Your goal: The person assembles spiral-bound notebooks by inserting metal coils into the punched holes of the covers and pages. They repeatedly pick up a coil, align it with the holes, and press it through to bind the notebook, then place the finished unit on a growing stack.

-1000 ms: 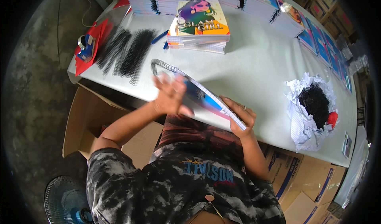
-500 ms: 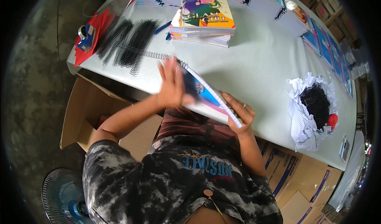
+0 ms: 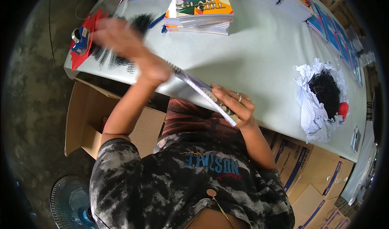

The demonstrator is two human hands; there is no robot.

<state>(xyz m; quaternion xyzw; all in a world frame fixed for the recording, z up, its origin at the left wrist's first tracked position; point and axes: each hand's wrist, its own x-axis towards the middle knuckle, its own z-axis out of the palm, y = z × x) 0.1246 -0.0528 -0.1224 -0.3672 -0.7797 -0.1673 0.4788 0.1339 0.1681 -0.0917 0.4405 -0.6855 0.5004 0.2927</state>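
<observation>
A spiral notebook [image 3: 201,90] is held on a slant at the table's front edge, its page edges towards me. My right hand [image 3: 237,104], with a ring on one finger, is closed round its lower right end. Out over the loose black spiral coils [image 3: 141,25] at the left reaches my left hand [image 3: 125,42]. Motion smears its fingers, so whether they hold a coil cannot be told. A wire spiral [image 3: 172,68] shows at the notebook's upper end, partly behind my left wrist.
A stack of notebooks [image 3: 198,24] stands at the back, with blue pens [image 3: 157,21] beside it. A tape dispenser [image 3: 80,40] sits on red sheets [image 3: 94,22] at the left. Crumpled paper [image 3: 310,119] holds a black tangled heap [image 3: 325,92] at the right. An open carton [image 3: 91,119] is below.
My left hand has swung from the notebook up and left to the coils. My right hand keeps the notebook, now turned more edge-on. The whole view has shifted slightly.
</observation>
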